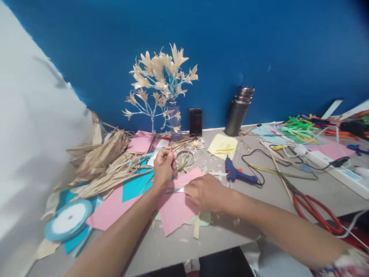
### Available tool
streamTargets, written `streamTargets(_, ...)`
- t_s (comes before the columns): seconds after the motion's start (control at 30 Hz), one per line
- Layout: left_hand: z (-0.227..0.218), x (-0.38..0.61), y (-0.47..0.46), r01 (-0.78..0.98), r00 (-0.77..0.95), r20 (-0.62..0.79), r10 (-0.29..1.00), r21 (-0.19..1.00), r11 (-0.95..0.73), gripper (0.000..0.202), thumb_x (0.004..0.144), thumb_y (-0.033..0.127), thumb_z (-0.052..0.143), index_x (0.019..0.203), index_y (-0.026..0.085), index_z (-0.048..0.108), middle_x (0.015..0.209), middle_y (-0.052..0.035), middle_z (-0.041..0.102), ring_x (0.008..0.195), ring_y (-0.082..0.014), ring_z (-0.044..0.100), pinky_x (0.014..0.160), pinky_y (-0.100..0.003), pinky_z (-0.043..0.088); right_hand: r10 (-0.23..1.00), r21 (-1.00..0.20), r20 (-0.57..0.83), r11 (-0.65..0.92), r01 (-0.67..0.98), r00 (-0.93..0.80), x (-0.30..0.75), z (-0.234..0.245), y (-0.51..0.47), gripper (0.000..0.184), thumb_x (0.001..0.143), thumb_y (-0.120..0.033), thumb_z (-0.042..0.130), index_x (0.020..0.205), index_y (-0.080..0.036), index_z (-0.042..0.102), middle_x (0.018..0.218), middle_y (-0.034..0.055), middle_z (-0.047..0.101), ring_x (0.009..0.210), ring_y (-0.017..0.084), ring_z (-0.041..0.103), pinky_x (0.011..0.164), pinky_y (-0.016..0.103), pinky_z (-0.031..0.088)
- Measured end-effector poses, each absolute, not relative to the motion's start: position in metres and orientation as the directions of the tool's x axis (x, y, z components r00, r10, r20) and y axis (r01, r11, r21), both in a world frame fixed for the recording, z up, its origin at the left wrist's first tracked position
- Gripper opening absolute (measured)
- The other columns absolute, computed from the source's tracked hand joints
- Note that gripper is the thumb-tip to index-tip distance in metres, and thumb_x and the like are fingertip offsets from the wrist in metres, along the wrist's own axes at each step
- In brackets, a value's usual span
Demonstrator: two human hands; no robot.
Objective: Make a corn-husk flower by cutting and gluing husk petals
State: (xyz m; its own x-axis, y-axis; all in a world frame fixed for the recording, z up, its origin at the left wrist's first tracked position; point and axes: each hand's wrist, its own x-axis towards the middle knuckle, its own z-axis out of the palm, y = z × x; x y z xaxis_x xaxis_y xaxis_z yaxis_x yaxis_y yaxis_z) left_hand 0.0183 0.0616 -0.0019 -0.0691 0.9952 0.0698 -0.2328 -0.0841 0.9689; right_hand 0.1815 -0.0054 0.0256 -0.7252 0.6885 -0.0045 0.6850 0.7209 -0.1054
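Observation:
My left hand (163,167) is raised a little above the table with its fingers pinched on a thin dried leaf strip (182,165). My right hand (205,192) lies knuckles up on a pink paper sheet (175,209), fingers curled round something I cannot make out. A thin metal blade (176,190), like small scissors, shows between the two hands. A pile of dried straw leaves (100,161) lies to the left of my left hand.
A vase of straw flowers (163,82), a phone (195,121) and a steel flask (239,110) stand by the blue wall. A blue glue gun (238,174), red-handled scissors (313,207), a ribbon spool (68,220), cables and a power strip (337,169) lie around.

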Motion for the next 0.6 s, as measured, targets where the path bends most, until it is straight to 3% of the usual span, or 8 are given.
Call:
streamTargets(0.07, -0.003, 0.016, 0.064, -0.141, -0.099, 0.096, 0.99, 0.984, -0.109, 0.02, 0.083, 0.037, 0.062, 0.079, 0.024, 0.047, 0.054, 0.0089, 0.047, 0.038, -0.0085, 0.039, 0.041, -0.02, 0.033, 0.686, -0.093, 0.038, 0.727, 0.681, -0.727, 0.175, 0.015, 0.004, 0.021, 0.098, -0.029, 0.051, 0.09, -0.018, 0.068, 0.088, 0.0064, 0.073, 0.073, 0.018, 0.063, 0.057, 0.029, 0.028)
streamTargets(0.17, -0.005, 0.013, 0.065, 0.203, -0.027, 0.269, 0.963, 0.945, -0.258, 0.01, 0.084, 0.028, 0.056, 0.077, 0.022, 0.053, 0.067, 0.0025, 0.056, 0.056, -0.0132, 0.051, 0.054, -0.024, 0.041, 0.714, -0.074, 0.119, 0.699, 0.711, -0.69, 0.172, -0.004, 0.012, 0.024, 0.099, -0.026, 0.047, 0.092, -0.017, 0.068, 0.09, 0.007, 0.071, 0.075, 0.018, 0.062, 0.059, 0.029, 0.032)
streamTargets(0.3, -0.012, 0.01, 0.067, 0.593, 0.269, 0.439, 0.857, 0.626, -0.507, 0.012, 0.084, 0.018, 0.049, 0.074, 0.021, 0.055, 0.08, -0.0045, 0.059, 0.081, -0.0219, 0.055, 0.077, -0.036, 0.045, 0.735, -0.153, 0.173, 0.677, 0.72, -0.655, 0.174, -0.024, 0.013, 0.025, 0.099, -0.032, 0.05, 0.093, -0.018, 0.069, 0.092, 0.007, 0.069, 0.08, 0.018, 0.061, 0.065, 0.029, 0.037)
streamTargets(0.47, -0.028, 0.007, 0.073, 0.748, 0.391, 0.412, 0.823, 0.378, -0.545, 0.017, 0.086, 0.012, 0.045, 0.075, 0.021, 0.054, 0.087, -0.0085, 0.06, 0.085, -0.0244, 0.055, 0.077, -0.037, 0.043, 0.739, -0.22, 0.184, 0.673, 0.706, -0.648, 0.176, -0.03, 0.015, 0.022, 0.099, -0.031, 0.052, 0.091, -0.019, 0.069, 0.09, 0.0044, 0.069, 0.082, 0.017, 0.06, 0.068, 0.028, 0.038)
streamTargets(0.53, -0.03, 0.005, 0.076, 0.779, 0.373, 0.415, 0.83, 0.347, -0.523, 0.018, 0.087, 0.011, 0.045, 0.074, 0.022, 0.053, 0.082, -0.0075, 0.059, 0.082, -0.0244, 0.054, 0.073, -0.037, 0.042, 0.741, -0.243, 0.178, 0.671, 0.701, -0.647, 0.177, -0.029, 0.016, 0.021, 0.098, -0.031, 0.053, 0.09, -0.019, 0.069, 0.089, 0.0041, 0.068, 0.082, 0.017, 0.06, 0.068, 0.028, 0.037)
streamTargets(0.6, -0.028, 0.003, 0.077, 0.781, 0.301, 0.441, 0.846, 0.394, -0.483, 0.017, 0.086, 0.012, 0.045, 0.074, 0.022, 0.052, 0.078, -0.006, 0.058, 0.08, -0.0241, 0.054, 0.073, -0.036, 0.041, 0.742, -0.263, 0.171, 0.668, 0.696, -0.648, 0.178, -0.028, 0.016, 0.021, 0.098, -0.032, 0.053, 0.091, -0.02, 0.069, 0.089, 0.0039, 0.067, 0.081, 0.017, 0.06, 0.067, 0.028, 0.036)
